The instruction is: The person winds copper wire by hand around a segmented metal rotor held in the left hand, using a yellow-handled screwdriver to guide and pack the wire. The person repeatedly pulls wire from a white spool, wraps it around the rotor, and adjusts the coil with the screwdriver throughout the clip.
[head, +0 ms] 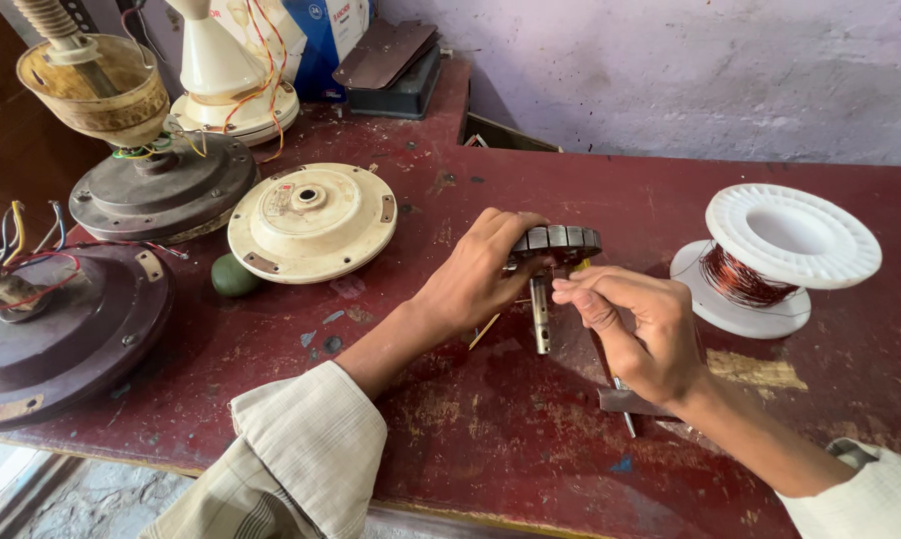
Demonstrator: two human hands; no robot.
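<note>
Worn dark-red workbench (530, 439), paint scuffed, set against a pale purple wall (690, 70).

Far left edge: large dark-brown fan motor housing (61, 329) with red wires across its top. Behind it a second grey-brown housing (161, 190), a yellowed cup-shaped cover (96, 90) on a shaft above it. Cream round fan cover (312, 222) lies flat beside these, central hole up. Small green rounded object (233, 276) just beside the cover's lower left rim.

Right side: white plastic spool (775, 255) of copper wire standing on one flange, well apart from the hands.

Centre: stator core (558, 242), a grey slotted ring on a metal shaft (540, 314), held tilted above the bench between both hands. Shaft points down toward the table.

Left hand (475, 274): fingers curled over the ring's left rim, gripping it.

Right hand (640, 324): fingertips pressed together in a pinch just below the ring's near edge; what it pinches is too small to tell. A thin metal tool (622, 399) lies on the bench under this hand.
</note>
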